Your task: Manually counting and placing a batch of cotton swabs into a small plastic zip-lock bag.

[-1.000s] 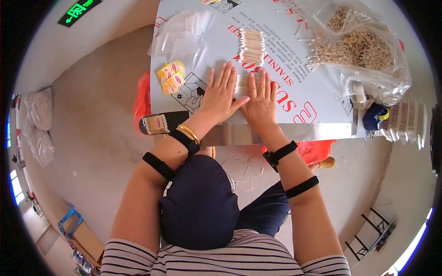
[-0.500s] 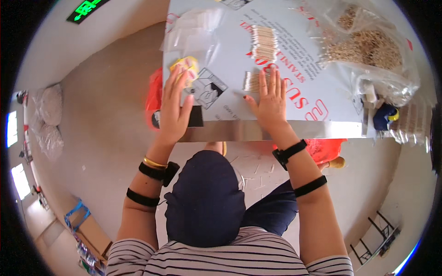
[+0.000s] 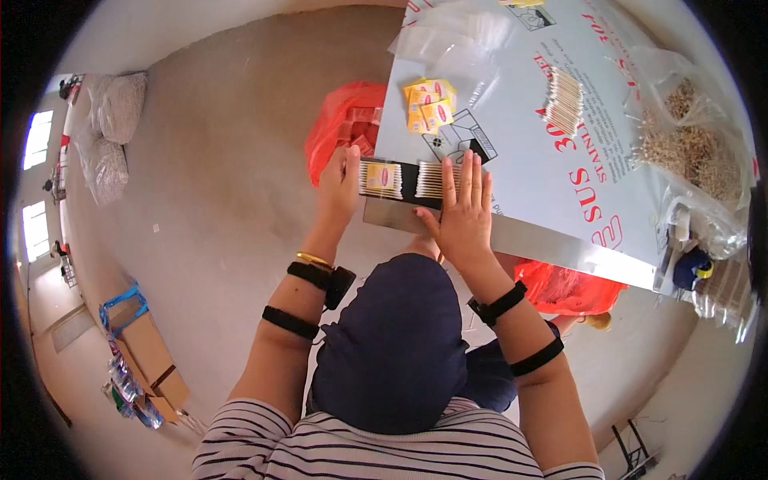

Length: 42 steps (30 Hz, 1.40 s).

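My left hand [image 3: 342,182] is at the table's near left corner, its fingers together, gripping the left end of a flat packet of cotton swabs [image 3: 390,189]. A small yellow label card [image 3: 379,177] lies over those swabs. My right hand [image 3: 466,196] is flat with fingers spread, pressing the right part of a row of loose cotton swabs [image 3: 429,181]. That row lies on a black strip [image 3: 409,178], a short gap from the packet. Beyond my hands lies a small stack of yellow cards [image 3: 432,104]. Another row of swabs [image 3: 565,100] is farther right.
Clear plastic bags [image 3: 452,40] lie at the table's far left. A big open plastic bag of loose swabs [image 3: 688,148] stands at the right. Red bags hang or stand by the table's left edge [image 3: 340,124] and below its front edge [image 3: 564,288].
The view has turned, shifting the table rightward. My left hand has gone from the yellow cards to the packet at the corner. My right hand has slid a swab row left onto the black strip.
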{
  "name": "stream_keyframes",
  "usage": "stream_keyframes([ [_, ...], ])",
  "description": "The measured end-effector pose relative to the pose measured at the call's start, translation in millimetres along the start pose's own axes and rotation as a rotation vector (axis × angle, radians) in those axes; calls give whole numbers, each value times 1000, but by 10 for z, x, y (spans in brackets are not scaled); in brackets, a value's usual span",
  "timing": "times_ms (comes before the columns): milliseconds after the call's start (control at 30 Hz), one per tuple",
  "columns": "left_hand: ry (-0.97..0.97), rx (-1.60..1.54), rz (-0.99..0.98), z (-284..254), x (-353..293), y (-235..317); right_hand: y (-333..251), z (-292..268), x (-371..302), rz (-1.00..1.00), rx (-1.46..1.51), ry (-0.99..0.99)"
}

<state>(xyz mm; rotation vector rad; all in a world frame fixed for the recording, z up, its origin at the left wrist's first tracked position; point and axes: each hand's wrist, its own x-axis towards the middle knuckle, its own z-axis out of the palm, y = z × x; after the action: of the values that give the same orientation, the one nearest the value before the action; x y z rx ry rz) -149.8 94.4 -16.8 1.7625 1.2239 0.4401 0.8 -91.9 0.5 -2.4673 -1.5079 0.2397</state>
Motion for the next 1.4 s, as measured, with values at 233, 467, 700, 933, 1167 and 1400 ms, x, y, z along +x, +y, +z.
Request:
stream_keyframes([
  [233, 86, -179, 91, 145, 112, -123, -238, 70, 20, -7, 8, -7],
  [467, 2, -260, 61, 154, 154, -252, -248, 83, 27, -19, -20, 1],
  [700, -6, -218, 78, 175, 186, -311, -274, 107, 26, -15, -6, 5],
  [933, -4, -296, 84, 195, 168, -297, -446, 186, 126, -48, 4, -6],
  [1167, 62, -234, 104, 191, 130, -242, -548, 254, 176, -51, 40, 44],
  [1400, 38, -313, 50, 187, 129, -277, -527, 170, 183, -43, 97, 44],
])
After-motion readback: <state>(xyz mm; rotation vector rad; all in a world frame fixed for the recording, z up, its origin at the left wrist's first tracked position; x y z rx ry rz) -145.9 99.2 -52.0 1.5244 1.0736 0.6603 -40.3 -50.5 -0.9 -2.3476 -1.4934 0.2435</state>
